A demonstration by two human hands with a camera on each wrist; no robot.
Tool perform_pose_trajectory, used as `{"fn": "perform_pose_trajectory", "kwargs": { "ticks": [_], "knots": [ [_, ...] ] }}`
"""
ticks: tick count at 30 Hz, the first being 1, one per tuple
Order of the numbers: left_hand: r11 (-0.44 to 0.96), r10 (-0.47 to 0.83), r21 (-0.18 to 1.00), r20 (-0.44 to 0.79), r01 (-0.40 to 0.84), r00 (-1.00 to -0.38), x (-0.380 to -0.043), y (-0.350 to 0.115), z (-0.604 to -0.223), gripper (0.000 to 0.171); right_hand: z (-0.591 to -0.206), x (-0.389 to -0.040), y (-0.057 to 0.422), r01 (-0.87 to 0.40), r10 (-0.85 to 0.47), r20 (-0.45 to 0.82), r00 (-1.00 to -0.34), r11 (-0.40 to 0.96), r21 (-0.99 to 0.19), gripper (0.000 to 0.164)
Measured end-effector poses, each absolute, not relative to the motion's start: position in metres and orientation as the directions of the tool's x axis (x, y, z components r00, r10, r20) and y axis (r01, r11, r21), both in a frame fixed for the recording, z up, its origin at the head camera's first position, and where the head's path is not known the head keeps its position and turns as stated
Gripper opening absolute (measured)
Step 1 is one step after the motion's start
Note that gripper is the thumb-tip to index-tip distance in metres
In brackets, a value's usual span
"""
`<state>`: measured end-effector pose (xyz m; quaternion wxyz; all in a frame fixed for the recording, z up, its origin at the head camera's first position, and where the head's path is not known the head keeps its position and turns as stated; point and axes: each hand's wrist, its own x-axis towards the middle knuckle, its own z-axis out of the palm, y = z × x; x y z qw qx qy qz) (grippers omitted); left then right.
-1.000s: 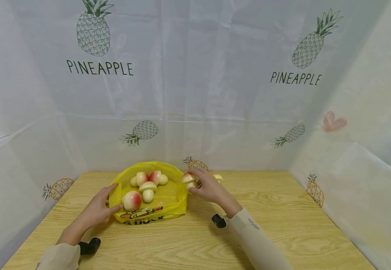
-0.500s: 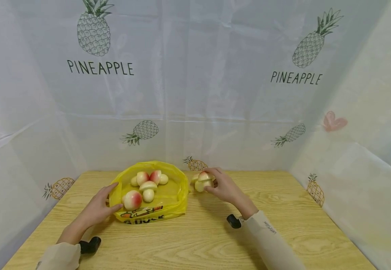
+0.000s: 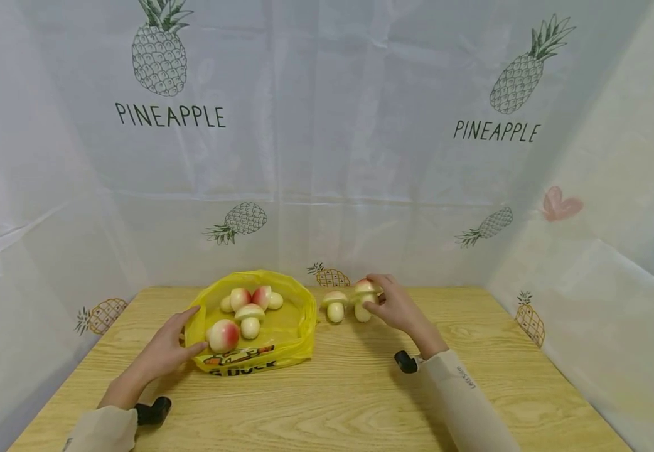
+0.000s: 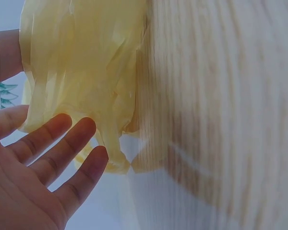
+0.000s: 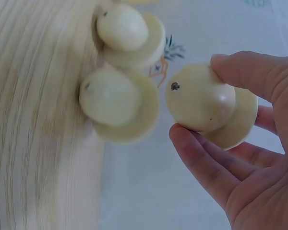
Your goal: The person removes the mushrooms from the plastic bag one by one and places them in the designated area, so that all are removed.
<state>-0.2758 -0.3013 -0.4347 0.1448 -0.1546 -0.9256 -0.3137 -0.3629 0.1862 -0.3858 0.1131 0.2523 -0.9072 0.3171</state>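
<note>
In the head view, my right hand (image 3: 397, 307) holds a toy mushroom (image 3: 365, 285) with a red-topped cap. The right wrist view shows thumb and fingers pinching its pale mushroom stem (image 5: 199, 98), apart from the two mushrooms beside it. One pale mushroom (image 3: 335, 306) stands on the table, and the other is partly hidden by the held one. My left hand (image 3: 160, 348) lies at the left side of a yellow plastic bag (image 3: 282, 358), thumb and fingers spread at its mouth. In the left wrist view several fingers are extended next to the yellow plastic (image 4: 81, 62).
Inside the bag lie several mushrooms, among them a red-and-white one (image 3: 223, 336) and a pale one (image 3: 250, 319). The wooden table (image 3: 327, 408) ends at a white pineapple-print curtain (image 3: 395, 238) behind and at the sides.
My right hand has carried the mushroom rightward from the bag's right edge, past the pale mushroom on the table. The left hand and the bag have stayed in place.
</note>
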Motion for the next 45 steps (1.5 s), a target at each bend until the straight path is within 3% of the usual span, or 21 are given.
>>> {"fn": "perform_pose_trajectory", "kwargs": {
  "ticks": [22,30,45],
  "knots": [
    [0.764,0.192,0.528,0.364,0.372,-0.911,-0.277,-0.301,-0.437,0.081,-0.402,-0.382,0.222,-0.434,-0.289,0.328,-0.899,0.682,-0.589,0.064],
    [0.760,0.186,0.534,0.367,0.370,-0.911,-0.275,-0.300,-0.435,0.080,-0.411,-0.388,0.230,-0.448,-0.296,0.347,-0.890,0.703,-0.552,0.064],
    [0.756,0.185,0.541,0.364,0.369,-0.913,-0.274,-0.299,-0.432,0.080,-0.425,-0.395,0.232,-0.366,-0.259,0.271,-0.927,0.782,-0.505,0.061]
  ]
}}
